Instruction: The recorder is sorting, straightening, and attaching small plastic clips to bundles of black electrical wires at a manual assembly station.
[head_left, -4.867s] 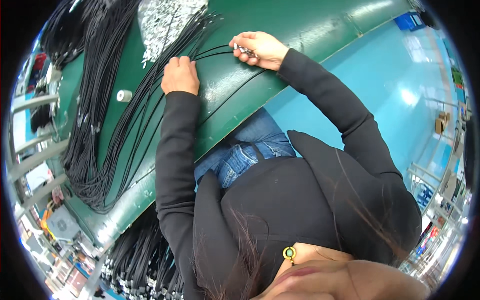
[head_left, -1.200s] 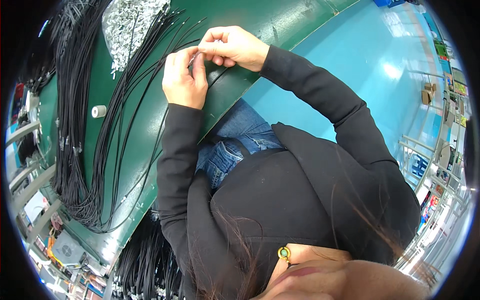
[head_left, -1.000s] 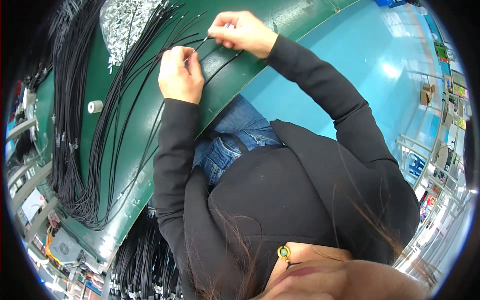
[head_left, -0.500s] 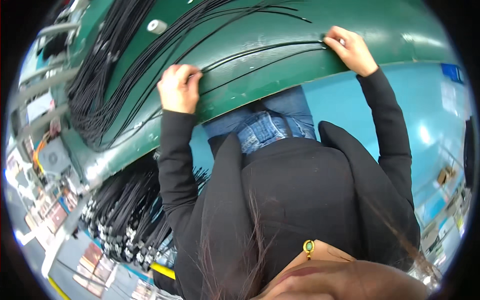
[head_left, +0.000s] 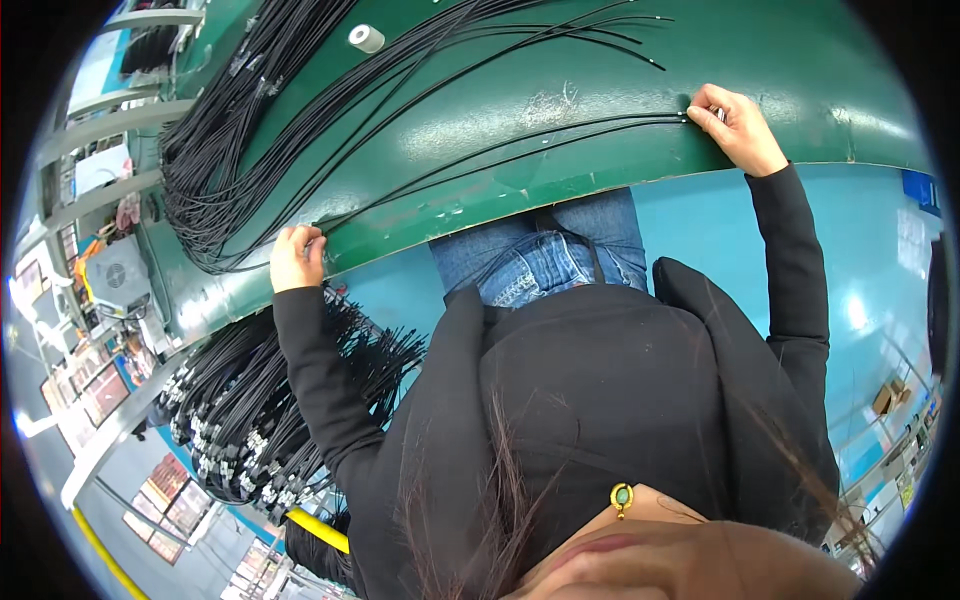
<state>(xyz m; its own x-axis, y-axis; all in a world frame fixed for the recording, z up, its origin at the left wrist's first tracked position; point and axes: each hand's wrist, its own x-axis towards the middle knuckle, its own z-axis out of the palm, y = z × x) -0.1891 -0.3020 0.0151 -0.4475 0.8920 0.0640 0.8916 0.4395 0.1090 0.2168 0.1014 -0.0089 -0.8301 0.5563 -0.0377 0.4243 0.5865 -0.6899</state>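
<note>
Two thin black cables lie stretched across the green table, near its front edge. My right hand pinches their ends at the right, where small light-coloured tips show at the fingers. Farther left, my left hand closes round the cables close to the table's edge; its grip is partly hidden by the fingers. Beyond the left hand, the cables run into a long looped bundle of black cables. Several loose cable ends fan out on the table behind the stretched pair.
A small white roll stands on the green table beside the bundle. Below the table's edge at the left hangs a thick mass of black cables with pale connectors. A grey box with a fan sits at the far left. Blue floor shows at the right.
My left hand has slid left and nearer along the cables, away from the right hand. The two cables now lie closer together at the right. The whole view has shifted slightly.
</note>
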